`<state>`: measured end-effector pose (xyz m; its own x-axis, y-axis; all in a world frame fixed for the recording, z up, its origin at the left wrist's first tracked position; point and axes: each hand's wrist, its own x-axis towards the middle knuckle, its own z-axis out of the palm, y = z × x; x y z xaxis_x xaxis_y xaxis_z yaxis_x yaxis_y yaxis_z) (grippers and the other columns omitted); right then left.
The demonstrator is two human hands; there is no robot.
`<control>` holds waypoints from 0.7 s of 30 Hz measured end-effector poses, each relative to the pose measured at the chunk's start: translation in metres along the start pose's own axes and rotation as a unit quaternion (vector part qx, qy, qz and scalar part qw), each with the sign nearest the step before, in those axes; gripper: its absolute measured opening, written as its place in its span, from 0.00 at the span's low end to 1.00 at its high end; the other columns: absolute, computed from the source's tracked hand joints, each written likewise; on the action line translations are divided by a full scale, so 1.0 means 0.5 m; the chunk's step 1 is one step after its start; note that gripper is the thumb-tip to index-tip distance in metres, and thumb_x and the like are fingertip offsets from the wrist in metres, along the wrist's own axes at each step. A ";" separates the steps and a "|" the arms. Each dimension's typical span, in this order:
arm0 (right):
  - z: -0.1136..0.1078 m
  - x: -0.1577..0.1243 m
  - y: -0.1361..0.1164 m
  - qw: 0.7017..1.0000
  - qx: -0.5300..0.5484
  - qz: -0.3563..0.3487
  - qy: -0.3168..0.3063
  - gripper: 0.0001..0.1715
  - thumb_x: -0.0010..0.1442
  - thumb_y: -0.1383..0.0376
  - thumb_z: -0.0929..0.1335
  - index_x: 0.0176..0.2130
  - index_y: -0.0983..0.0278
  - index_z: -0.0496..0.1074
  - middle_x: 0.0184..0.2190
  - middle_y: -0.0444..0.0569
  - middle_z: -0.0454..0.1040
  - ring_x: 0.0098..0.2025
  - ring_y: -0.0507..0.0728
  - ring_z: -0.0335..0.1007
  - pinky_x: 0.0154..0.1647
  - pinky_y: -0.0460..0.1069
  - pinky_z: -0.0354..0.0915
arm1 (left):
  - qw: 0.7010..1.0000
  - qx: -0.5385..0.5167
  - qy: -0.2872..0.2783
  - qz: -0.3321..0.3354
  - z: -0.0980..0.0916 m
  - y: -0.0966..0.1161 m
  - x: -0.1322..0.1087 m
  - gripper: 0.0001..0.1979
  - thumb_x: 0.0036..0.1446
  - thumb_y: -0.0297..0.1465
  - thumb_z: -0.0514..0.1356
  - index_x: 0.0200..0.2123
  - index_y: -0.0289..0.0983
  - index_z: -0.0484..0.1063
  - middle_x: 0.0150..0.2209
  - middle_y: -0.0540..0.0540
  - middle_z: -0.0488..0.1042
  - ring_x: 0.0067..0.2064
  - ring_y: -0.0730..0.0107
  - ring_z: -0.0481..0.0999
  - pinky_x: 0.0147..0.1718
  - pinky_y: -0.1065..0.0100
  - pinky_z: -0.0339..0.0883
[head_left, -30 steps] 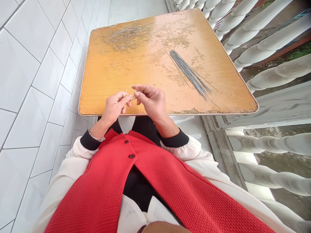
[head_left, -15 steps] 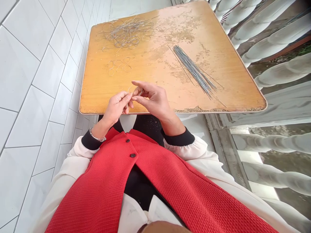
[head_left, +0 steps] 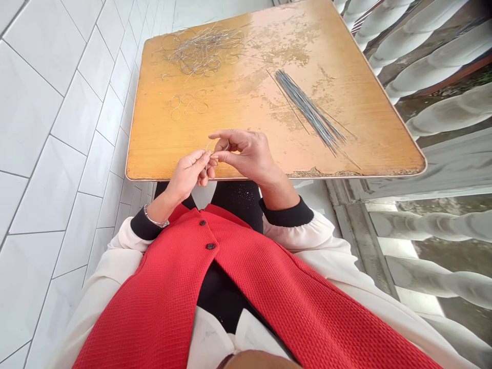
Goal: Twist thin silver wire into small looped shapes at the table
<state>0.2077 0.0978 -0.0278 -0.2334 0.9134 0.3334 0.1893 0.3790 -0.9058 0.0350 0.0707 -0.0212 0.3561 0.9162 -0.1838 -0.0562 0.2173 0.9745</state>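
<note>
Above the near edge of the wooden table, my left hand pinches a thin, curved metal wire. My right hand grips the same wire between thumb and fingers, its fingertips close against those of the left. Part of the wire loops up between the hands. Beyond them on the table lie a few bent wire loops. A tangled pile of bent wires is at the far left of the tabletop. To the right rests a bundle of straight grey wires.
A white tiled wall runs along the left. White balusters stand to the right of the table. The tabletop is worn, with a chipped near edge. My lap and red vest are just below that edge.
Both hands have shifted slightly to the right with the wire. The right wrist has moved a little away from the left one.
</note>
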 end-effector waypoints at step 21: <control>0.048 -0.038 0.009 0.970 0.179 0.117 0.119 0.25 0.52 0.42 0.75 0.34 0.59 0.81 0.33 0.46 0.81 0.33 0.53 0.75 0.40 0.52 0.75 | 0.998 -0.008 0.061 0.029 0.010 -0.013 0.011 0.33 0.64 0.60 0.44 0.32 0.38 0.70 0.25 0.49 0.74 0.24 0.78 0.72 0.24 0.74 0.67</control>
<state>0.1901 0.0789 -0.0446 0.0114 0.9926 0.1210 -0.1438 0.1214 -0.9821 0.0420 0.0728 -0.0280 0.2358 0.9614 -0.1418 -0.0898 0.1668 0.9819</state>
